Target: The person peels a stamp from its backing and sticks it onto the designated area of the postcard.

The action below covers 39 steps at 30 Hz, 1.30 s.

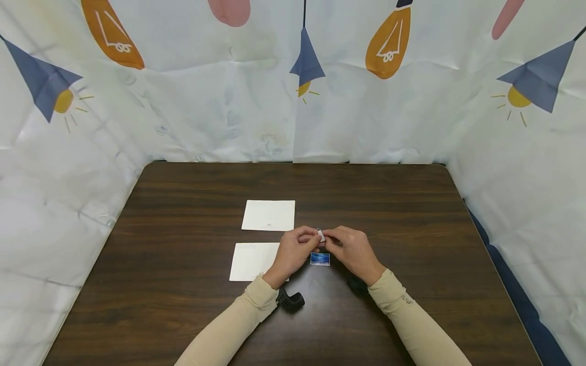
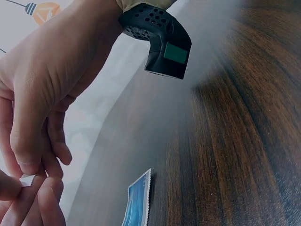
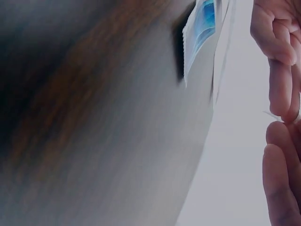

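Note:
My left hand (image 1: 293, 251) and right hand (image 1: 356, 250) meet fingertip to fingertip over the table. Between them they pinch a small white paper piece (image 1: 321, 236), mostly covered by the fingers. In the left wrist view, only a pale scrap of that paper (image 2: 27, 180) shows between thumb and fingers. Just below the hands lies a blue postage stamp (image 1: 320, 259) with a white perforated border. Its edge lifts slightly off the wood in the right wrist view, where the stamp (image 3: 201, 33) is partly cut off.
Two white paper rectangles lie left of the hands: an upper sheet (image 1: 268, 215) and a lower sheet (image 1: 252, 262), partly overlapped by the left wrist. The dark wooden table (image 1: 183, 315) is enclosed by a white printed curtain (image 1: 256, 117). A black wrist camera (image 1: 291, 302) hangs below the left sleeve.

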Motion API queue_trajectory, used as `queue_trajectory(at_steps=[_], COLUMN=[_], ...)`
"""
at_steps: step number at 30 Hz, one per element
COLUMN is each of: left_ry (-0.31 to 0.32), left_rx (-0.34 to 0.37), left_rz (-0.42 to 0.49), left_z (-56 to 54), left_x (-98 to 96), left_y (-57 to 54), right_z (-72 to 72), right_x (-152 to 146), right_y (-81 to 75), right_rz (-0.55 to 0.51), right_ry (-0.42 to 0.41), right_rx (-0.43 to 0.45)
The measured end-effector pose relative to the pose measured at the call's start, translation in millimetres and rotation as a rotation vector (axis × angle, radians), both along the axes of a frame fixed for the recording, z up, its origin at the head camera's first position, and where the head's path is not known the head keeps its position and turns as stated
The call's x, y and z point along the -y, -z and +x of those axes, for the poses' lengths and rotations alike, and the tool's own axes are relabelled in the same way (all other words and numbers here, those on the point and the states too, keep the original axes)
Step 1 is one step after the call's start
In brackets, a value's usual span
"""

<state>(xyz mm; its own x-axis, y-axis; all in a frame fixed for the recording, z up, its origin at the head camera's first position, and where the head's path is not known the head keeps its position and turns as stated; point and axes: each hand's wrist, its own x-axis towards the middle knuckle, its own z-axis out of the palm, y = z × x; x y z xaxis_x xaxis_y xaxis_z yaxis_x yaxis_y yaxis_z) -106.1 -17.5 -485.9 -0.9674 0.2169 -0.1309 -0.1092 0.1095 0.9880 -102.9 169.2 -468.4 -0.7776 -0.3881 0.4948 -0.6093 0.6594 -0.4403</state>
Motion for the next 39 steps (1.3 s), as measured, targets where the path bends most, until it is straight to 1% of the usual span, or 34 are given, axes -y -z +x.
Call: queue_trajectory(at_steps=[3, 11, 18, 20, 26, 35, 39], left_ry=[-0.005, -0.015, -0.021, -0.020, -0.018, -0.027, -0.031], left_rx=[0.004, -0.001, 0.005, 0.011, 0.020, 0.011, -0.006], left_rz=[0.003, 0.027, 0.033, 0.033, 0.045, 0.028, 0.031], left_z=[0.2, 1.6, 1.5, 1.9, 2.8, 2.2, 1.3], left_x=[-0.3, -0.9, -1.9, -1.6, -0.7, 0.2, 0.7], left_y=[-1.1, -4.5, -5.4, -5.9, -6.5, -4.8, -4.2], right_z=[-1.3, -0.9, -1.6, -1.7, -1.6, -4.0, -5.6], right_x=[-0.3, 0.3, 1.1, 1.2, 1.5, -1.8, -3.2], right_y=[1.6, 0.0, 2.0, 2.2, 0.6, 2.0, 1.5], right_rz=[-0.020, -0.054, -0.042, -0.045, -0.073, -0.148, -0.189], right_ry=[0.003, 0.015, 0.026, 0.031, 0.067, 0.097, 0.106], right_rx=[-0.010, 0.007, -0.039, -0.038, 0.037, 0.134, 0.176])
